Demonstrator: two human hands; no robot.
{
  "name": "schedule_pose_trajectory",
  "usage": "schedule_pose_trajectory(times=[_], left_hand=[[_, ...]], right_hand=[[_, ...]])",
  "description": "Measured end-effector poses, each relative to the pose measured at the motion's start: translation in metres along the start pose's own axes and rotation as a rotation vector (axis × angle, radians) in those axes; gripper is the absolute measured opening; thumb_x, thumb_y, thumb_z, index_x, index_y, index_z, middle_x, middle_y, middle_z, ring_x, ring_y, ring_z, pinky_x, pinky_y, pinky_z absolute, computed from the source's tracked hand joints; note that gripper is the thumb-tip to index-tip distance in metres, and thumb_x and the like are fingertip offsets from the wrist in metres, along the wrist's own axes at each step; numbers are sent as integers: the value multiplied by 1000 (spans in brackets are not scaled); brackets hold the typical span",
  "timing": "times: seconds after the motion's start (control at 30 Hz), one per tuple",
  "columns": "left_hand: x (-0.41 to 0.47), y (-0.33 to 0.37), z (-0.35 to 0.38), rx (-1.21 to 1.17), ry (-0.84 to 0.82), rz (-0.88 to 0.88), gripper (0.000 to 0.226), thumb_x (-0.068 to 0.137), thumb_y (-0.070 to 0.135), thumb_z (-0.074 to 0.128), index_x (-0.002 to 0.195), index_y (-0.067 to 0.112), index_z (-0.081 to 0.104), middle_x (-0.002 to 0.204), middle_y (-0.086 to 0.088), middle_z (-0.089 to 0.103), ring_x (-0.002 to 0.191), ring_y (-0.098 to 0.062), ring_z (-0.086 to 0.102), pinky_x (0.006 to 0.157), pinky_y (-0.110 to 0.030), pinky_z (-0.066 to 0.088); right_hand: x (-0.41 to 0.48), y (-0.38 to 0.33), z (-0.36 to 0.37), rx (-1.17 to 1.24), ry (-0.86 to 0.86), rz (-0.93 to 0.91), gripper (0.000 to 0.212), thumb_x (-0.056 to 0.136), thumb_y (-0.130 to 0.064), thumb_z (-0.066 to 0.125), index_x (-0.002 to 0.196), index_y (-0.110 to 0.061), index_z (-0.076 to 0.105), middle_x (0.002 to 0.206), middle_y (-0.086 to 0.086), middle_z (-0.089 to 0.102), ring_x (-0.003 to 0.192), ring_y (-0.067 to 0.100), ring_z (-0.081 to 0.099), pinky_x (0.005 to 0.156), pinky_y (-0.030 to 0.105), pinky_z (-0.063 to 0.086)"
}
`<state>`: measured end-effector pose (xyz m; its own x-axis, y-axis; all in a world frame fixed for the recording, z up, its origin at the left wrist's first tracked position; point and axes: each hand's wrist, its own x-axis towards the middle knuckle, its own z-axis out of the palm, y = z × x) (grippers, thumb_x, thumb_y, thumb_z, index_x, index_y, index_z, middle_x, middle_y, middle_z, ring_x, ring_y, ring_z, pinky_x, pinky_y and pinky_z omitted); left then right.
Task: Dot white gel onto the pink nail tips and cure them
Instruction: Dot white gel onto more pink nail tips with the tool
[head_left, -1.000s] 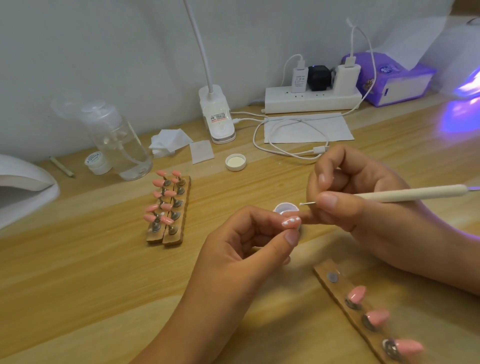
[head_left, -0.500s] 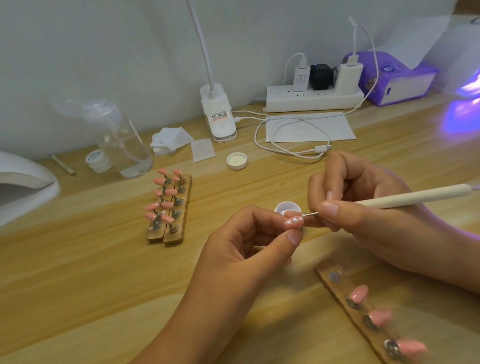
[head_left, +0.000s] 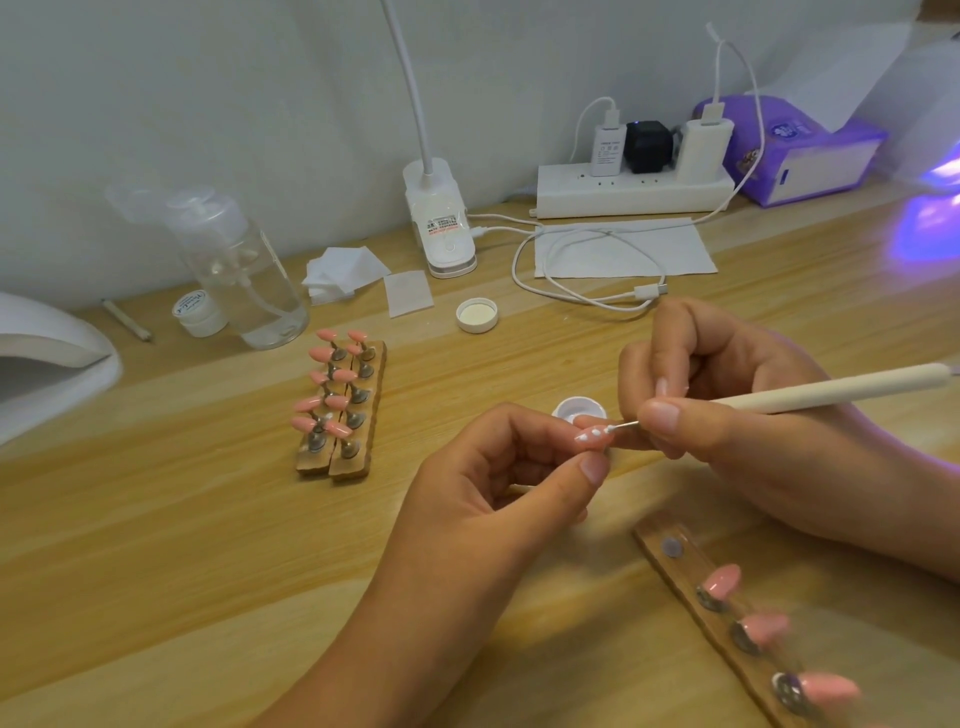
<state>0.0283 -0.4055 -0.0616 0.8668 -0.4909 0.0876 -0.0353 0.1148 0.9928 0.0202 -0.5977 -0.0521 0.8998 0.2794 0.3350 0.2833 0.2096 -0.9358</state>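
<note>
My left hand (head_left: 498, 488) pinches a pink nail tip (head_left: 591, 435) between thumb and fingers; white dots show on it. My right hand (head_left: 727, 415) holds a cream dotting tool (head_left: 831, 391) like a pen, its metal point touching the tip's right end. Just behind the tip sits a small white gel pot (head_left: 577, 407), partly hidden by my fingers. A wooden strip (head_left: 675, 566) at the lower right carries three pink tips (head_left: 723, 579). Two more wooden holders (head_left: 340, 415) with several pink tips stand at centre left.
A white curing lamp (head_left: 47, 358) sits at the left edge; a second lamp glows violet (head_left: 935, 208) at the far right. Behind are a clear pump bottle (head_left: 244, 270), a small jar (head_left: 196, 312), lint wipes (head_left: 343, 273), a loose lid (head_left: 477, 315), a desk lamp base (head_left: 441, 228), power strip (head_left: 634, 192) and cable.
The tool's point has come down from beside the gel pot onto the held tip. Both hands have shifted slightly; more white dots show on the tip.
</note>
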Motion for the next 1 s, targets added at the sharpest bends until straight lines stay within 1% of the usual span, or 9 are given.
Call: schedule_pose_trajectory(times=[0.1,0.3,0.43,0.53,0.83,1.0], left_hand=[[0,0,0,0,-6,6,12,70,32,73,80,26,72,77,5,69,71,-5,60,65,-17,48],[0,-1,0,3,-9,2,11,70,34,73,80,28,72,78,5,70,71,-4,60,66,-17,49],[0,-1,-1,6,-1,-6,13,69,35,73,80,27,72,78,4,70,70,-5,60,66,-18,49],[0,-1,-1,12,-4,-2,13,70,34,73,80,27,71,77,4,69,71,-5,60,66,-18,49],[0,-1,-1,7,-6,4,11,70,34,73,79,28,72,77,5,69,71,-5,60,65,-17,48],[0,0,-1,-5,-2,1,12,69,33,73,79,27,72,77,5,69,71,-5,60,64,-17,49]], right_hand=[[0,0,0,-13,4,2,14,80,-13,62,75,-22,52,70,-12,60,63,2,57,64,17,45],[0,1,-1,-19,7,6,15,80,-14,63,76,-22,52,70,-11,59,63,3,56,65,18,46],[0,1,0,22,2,5,15,80,-11,62,76,-21,53,69,-10,59,62,3,57,68,16,49],[0,1,-1,30,0,14,14,80,-11,62,75,-21,53,69,-9,59,62,3,55,70,17,50],[0,1,-1,-11,5,17,14,79,-15,63,74,-22,51,68,-10,58,61,4,54,65,20,46],[-1,2,-2,-9,-2,9,15,80,-14,63,75,-21,52,69,-9,59,61,4,54,65,17,46]])
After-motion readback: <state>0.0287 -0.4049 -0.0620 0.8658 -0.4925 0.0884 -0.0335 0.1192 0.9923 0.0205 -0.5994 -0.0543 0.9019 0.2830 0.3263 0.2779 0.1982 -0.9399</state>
